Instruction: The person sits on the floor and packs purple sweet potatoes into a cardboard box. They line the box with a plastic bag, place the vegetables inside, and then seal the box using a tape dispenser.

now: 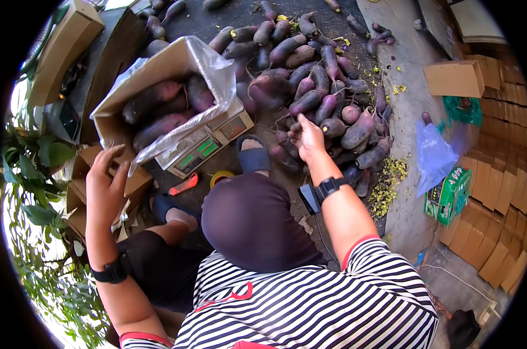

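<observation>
My left hand (pixel 107 181) is at the near left corner of an open cardboard box (pixel 111 111) lined with clear plastic. Its fingers are apart, and whether they touch the box is unclear. Several large dark purple radish-like roots (pixel 152 100) lie inside the box. Beneath it is a digital scale (pixel 202 150) with green display panels. My right hand (pixel 309 137) hovers at the near side of a big heap of the same roots (pixel 320 80), fingers partly bent, with no root plainly in its grasp. One root (pixel 270 85) beyond that hand looks blurred.
An orange-red handled tool (pixel 183 184) and a yellow tape roll (pixel 221 176) lie by my sandals (pixel 252 155). Yellow leaf scraps (pixel 387 185) litter the floor. At right are a blue plastic bag (pixel 435 157), a green package (pixel 448 196) and stacked folded cartons (pixel 492 235). Plants (pixel 41 187) border the left.
</observation>
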A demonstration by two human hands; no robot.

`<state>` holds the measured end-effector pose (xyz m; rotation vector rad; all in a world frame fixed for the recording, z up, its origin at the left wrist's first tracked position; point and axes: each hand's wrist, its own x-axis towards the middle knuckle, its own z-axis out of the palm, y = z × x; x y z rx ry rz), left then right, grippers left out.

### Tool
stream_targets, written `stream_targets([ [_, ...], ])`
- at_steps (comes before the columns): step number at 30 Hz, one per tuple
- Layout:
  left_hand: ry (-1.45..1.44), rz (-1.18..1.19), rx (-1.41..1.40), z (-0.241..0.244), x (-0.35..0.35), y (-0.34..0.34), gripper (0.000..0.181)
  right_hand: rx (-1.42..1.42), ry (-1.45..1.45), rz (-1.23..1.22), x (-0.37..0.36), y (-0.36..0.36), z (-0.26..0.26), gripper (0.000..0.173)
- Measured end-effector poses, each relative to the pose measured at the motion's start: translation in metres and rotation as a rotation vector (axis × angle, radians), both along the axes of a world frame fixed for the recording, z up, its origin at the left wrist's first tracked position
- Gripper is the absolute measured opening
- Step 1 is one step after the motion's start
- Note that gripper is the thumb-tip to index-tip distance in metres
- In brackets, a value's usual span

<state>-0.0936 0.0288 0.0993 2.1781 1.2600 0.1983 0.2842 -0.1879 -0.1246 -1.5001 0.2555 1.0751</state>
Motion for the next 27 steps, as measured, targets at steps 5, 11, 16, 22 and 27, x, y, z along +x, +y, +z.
stream_targets([
  [5, 0.007, -0.009, 0.002, 0.003, 0.009, -0.002, 0.03, -0.145, -0.129, 0.306, -0.001, 0.056, -0.024, 0.017],
  [11, -0.012, 0.008, -0.027, -0.001, 0.005, -0.004, 0.033, -0.196, -0.105, 0.255, -0.052, 0.067, -0.03, 0.047],
  [16, -0.008, -0.006, -0.068, 0.005, 0.018, -0.006, 0.032, -0.412, -0.779, 0.253, -0.017, 0.037, -0.06, 0.029],
  [22, 0.003, 0.01, -0.042, 0.005, 0.02, -0.006, 0.03, -0.75, -1.783, 1.684, 0.053, 0.061, -0.032, 0.026],
  [27, -0.029, 0.039, -0.046, 0.011, 0.021, -0.002, 0.029, -0.534, -1.913, 1.892, 0.079, 0.061, -0.041, 0.021],
])
